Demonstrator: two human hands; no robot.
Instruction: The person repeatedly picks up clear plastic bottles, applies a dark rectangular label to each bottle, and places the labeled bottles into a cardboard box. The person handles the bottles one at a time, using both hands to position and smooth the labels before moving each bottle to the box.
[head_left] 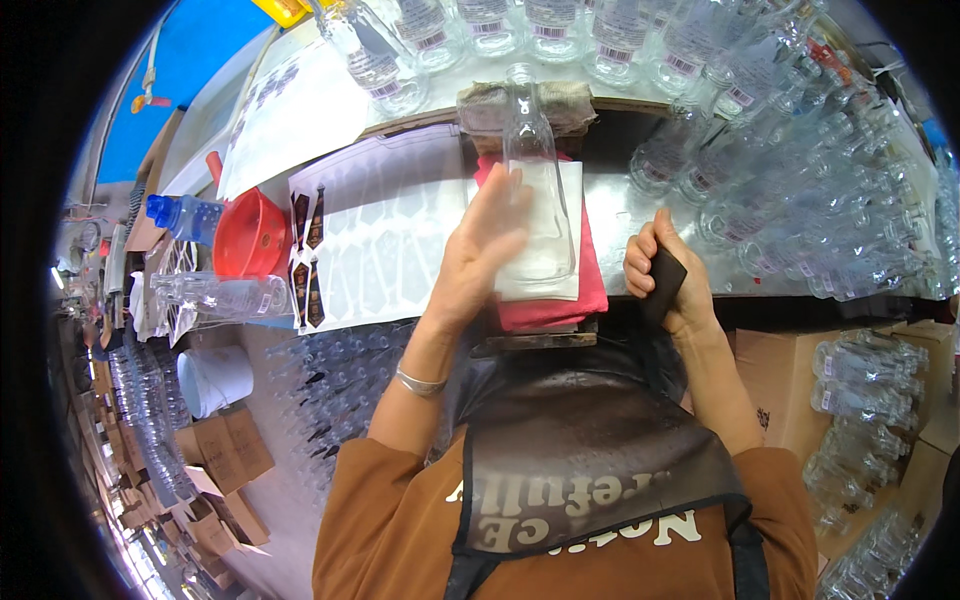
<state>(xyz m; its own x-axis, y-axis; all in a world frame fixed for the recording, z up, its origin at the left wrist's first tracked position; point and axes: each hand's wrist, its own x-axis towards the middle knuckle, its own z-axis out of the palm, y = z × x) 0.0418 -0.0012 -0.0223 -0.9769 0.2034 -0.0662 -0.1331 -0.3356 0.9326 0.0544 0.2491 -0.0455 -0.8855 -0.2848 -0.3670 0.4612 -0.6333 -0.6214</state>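
A clear glass bottle [545, 235] lies on a folded white cloth [567, 190] over a pink cloth [592, 285], its neck resting on a cloth-wrapped block [570, 105]. My left hand [487, 235] is at the bottle's left side, fingers stretched out and partly blurred; I cannot tell whether they touch the glass. To the right of the bottle, my right hand [680, 285] is closed around a flat black piece [664, 280], like a scraper. Left of the bottle lies a sheet [385, 220] with a few dark, tie-shaped stickers [313, 290] at its left edge.
Many clear bottles [790, 200] crowd the table at the right, and labelled ones [485, 25] stand along the back. A red dipper [250, 235], a blue-topped bottle [185, 215] and a lying bottle [225, 295] are at the left. Below are several bottles [340, 375] and a white bucket [215, 380].
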